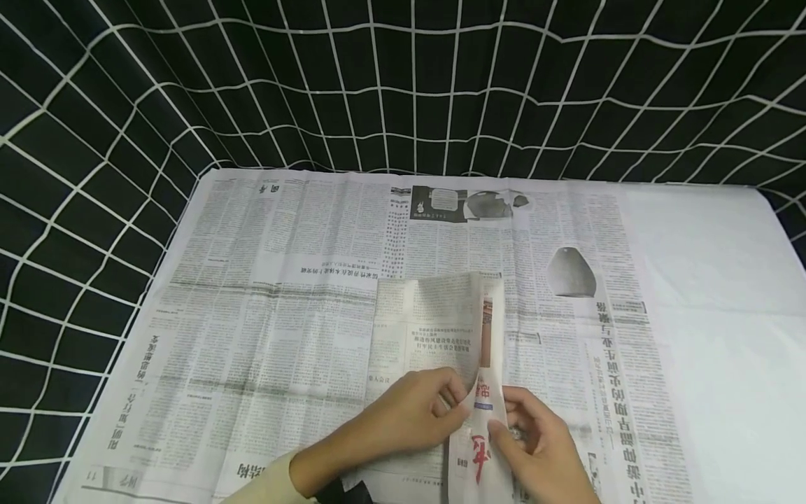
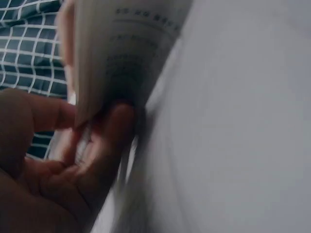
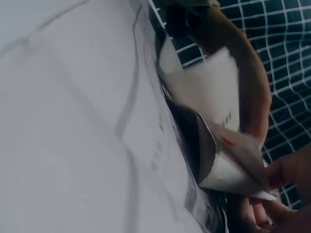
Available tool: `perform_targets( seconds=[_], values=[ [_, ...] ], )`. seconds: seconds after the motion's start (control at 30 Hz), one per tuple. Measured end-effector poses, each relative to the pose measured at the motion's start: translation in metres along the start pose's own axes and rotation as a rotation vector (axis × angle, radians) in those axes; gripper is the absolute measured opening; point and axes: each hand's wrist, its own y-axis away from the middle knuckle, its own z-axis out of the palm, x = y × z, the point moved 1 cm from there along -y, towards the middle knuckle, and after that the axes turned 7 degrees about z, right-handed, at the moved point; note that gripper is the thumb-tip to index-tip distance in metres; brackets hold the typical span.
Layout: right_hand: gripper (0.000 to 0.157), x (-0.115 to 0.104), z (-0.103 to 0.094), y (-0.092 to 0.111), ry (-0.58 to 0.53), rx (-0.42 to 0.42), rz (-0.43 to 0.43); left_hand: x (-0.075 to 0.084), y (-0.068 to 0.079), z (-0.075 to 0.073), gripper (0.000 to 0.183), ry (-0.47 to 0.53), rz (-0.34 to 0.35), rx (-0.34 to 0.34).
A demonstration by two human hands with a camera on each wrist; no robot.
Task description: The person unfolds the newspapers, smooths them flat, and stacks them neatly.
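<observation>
In the head view, a smaller newspaper sheet lies partly folded near the front middle. Along its right side runs a narrow folded strip with red characters and a brown picture. My left hand pinches the sheet beside the strip, thumb and fingers bent at the fold. With thumb and fingers my right hand grips the strip's right edge. The left wrist view shows the left hand at the raised paper, somewhat blurred. In the right wrist view the folded paper opens like a flattened tube at the right hand.
Large spread newspaper pages cover most of the table beneath the smaller sheet. At the right shows a plain white cover. Black cloth with a white grid hangs behind and at the left.
</observation>
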Motion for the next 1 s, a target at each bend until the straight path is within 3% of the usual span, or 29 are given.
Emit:
perform_targets(
  seconds=[0.2,0.33,0.43,0.67,0.77,1.0],
  values=[
    [0.042,0.000,-0.017,0.002,0.018,0.060,0.107,0.001,0.016,-0.015,0.012,0.268,0.048,-0.005],
    [0.043,0.001,-0.034,0.005,0.069,0.133,0.126,0.003,0.038,-0.037,0.018,0.418,0.080,0.017],
    [0.044,0.005,-0.048,0.008,0.122,0.191,0.122,0.000,0.059,-0.053,0.018,0.491,0.055,0.063],
    [0.051,0.022,-0.076,0.015,0.251,0.273,0.080,-0.025,0.098,-0.071,0.020,0.441,0.026,0.199],
    [0.052,0.029,-0.086,0.018,0.311,0.324,0.072,-0.037,0.105,-0.075,0.025,0.405,-0.004,0.262],
    [0.058,0.044,-0.107,0.026,0.340,0.433,0.153,-0.053,0.109,-0.077,0.043,0.290,-0.145,0.360]
  ],
)
